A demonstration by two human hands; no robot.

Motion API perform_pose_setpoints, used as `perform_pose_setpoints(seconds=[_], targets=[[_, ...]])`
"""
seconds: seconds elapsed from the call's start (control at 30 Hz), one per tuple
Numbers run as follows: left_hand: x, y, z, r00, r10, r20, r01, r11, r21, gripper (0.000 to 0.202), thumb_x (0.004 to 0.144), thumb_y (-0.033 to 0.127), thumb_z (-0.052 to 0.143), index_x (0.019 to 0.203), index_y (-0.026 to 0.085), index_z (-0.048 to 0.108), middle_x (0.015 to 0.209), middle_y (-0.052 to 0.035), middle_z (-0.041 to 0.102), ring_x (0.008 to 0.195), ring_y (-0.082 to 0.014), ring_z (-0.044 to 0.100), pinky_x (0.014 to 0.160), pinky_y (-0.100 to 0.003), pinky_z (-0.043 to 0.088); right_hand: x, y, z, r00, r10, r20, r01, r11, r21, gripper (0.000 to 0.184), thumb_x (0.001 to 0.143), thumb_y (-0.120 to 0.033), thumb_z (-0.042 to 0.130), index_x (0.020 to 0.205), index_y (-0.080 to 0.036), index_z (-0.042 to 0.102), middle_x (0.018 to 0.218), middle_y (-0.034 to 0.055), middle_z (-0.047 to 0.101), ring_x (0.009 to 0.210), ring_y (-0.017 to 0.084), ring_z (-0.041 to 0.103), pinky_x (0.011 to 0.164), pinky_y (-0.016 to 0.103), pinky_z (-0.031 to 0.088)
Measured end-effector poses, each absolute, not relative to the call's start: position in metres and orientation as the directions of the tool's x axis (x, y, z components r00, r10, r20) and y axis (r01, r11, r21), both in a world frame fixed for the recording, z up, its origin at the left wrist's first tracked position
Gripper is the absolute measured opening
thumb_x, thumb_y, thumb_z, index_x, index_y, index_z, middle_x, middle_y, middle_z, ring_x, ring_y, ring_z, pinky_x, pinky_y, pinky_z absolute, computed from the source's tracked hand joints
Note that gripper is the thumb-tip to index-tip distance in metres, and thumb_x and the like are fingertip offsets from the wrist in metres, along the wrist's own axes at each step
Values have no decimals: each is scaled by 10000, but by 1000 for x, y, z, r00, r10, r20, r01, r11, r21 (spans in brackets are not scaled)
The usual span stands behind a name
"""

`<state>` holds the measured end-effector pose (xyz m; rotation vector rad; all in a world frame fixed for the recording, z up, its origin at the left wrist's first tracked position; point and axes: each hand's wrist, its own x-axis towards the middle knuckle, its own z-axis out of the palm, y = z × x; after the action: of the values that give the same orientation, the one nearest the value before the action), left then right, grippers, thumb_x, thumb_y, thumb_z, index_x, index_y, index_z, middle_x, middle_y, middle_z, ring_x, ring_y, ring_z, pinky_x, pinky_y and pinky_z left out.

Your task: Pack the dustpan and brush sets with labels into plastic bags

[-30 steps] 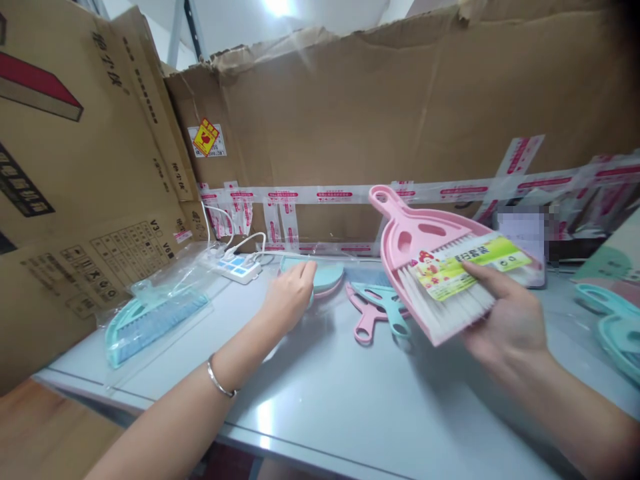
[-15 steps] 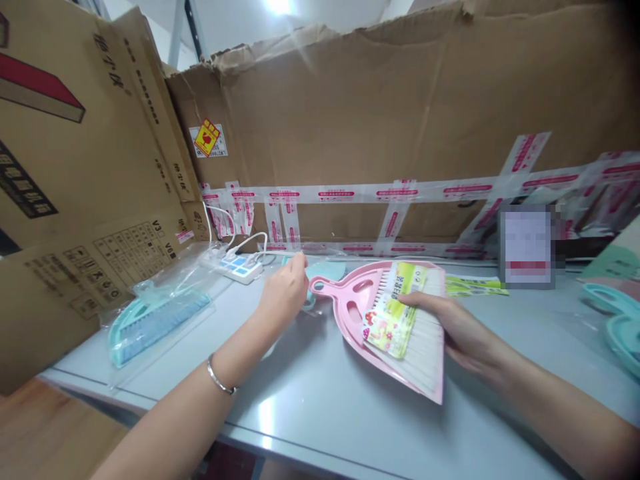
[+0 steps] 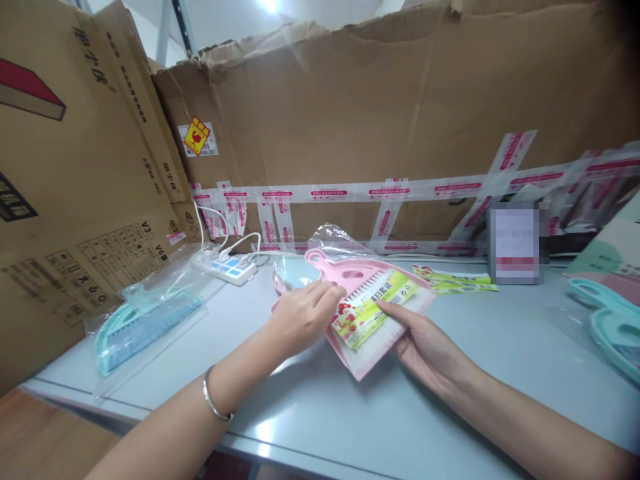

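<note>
My right hand (image 3: 425,340) grips a pink dustpan (image 3: 323,267) by its wide end, thumb on top. A brush with white bristles (image 3: 379,341) is nested in the dustpan, wrapped by a yellow-green label (image 3: 373,307). My left hand (image 3: 307,317), a bangle on its wrist, lies over the dustpan's left edge with fingers curled together; what they hold is hidden. Behind the handle a clear plastic bag (image 3: 333,237) stands up, next to a light-blue piece (image 3: 295,272) partly covered by plastic and my left hand.
A bagged turquoise dustpan and brush (image 3: 145,320) lies at the left; another turquoise dustpan (image 3: 613,327) is at the right edge. Loose labels (image 3: 457,280), a power strip (image 3: 233,270) with white cables and a blurred panel (image 3: 515,240) sit before the large cardboard box (image 3: 350,120).
The pink dustpan has turned and shifted left, its handle now pointing up-left. My left hand has moved from beside the handle down to its left edge. Clear plastic now rises behind it.
</note>
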<state>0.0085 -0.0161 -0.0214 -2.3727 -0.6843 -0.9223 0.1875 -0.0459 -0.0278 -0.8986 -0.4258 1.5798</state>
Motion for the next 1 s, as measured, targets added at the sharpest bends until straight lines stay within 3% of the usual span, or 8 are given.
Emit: perform_pose_setpoints(seconds=[0.23,0.37,0.5,0.57,0.63,0.7,0.8,1.0], targets=[[19,-28,-15,718,178,673,508,-795,-332,97,892,110,402,938,152,477,684,3,611,602,-108,555,509,-236,356,183,-51,-30,-104,942,-318,-635,-309,-708,486,780,-17,567,1249,-125,496,936,98,701,798,210,687,743,326,584],[23,-33,-12,746,133,653,450,-823,-347,73,875,130,472,943,143,495,679,10,624,610,-111,552,551,-247,377,185,-47,-30,-59,953,-297,-691,-254,-676,454,790,-10,549,1227,-126,513,941,84,700,796,194,686,722,295,590],[18,-28,-12,471,187,862,558,-820,-128,301,817,264,599,1079,191,470,947,-45,646,915,-169,592,831,-338,415,190,-42,-25,59,959,-276,-758,-137,-638,434,803,0,519,1207,-159,536,981,62,696,819,165,682,710,251,591],[13,-22,-12,143,318,937,583,-792,180,427,794,313,618,1165,224,427,1157,-86,571,1125,-209,510,929,-383,385,193,-40,-22,106,958,-268,-780,-87,-620,447,802,-2,523,1209,-185,541,984,42,697,832,151,679,718,230,587],[11,-16,-12,-171,617,768,416,-662,624,466,816,367,575,1218,229,384,1283,-114,484,1205,-226,456,942,-388,400,194,-41,-20,119,959,-255,-791,-64,-608,460,796,-11,539,1214,-203,539,995,28,695,858,144,674,741,222,581],[14,-11,-12,-234,895,381,89,-370,925,425,864,410,486,1222,207,380,1320,-135,462,1169,-225,504,908,-369,442,193,-42,-21,111,964,-240,-791,-61,-609,475,785,-21,560,1220,-211,535,1011,23,692,892,147,667,770,225,574],[24,-13,-12,57,998,-17,-247,31,969,378,910,438,361,1149,166,469,1225,-135,567,1041,-208,598,856,-334,482,190,-44,-25,97,972,-213,-765,-65,-641,513,755,-46,609,1228,-228,530,1028,17,688,932,158,657,792,235,568],[40,-29,-24,286,953,-104,-313,195,930,330,882,412,454,1062,158,563,1112,-103,653,945,-197,635,764,-306,517,188,-46,-28,142,979,-150,-748,7,-664,568,707,-59,667,1224,-242,521,1101,16,662,981,163,639,806,240,564]])
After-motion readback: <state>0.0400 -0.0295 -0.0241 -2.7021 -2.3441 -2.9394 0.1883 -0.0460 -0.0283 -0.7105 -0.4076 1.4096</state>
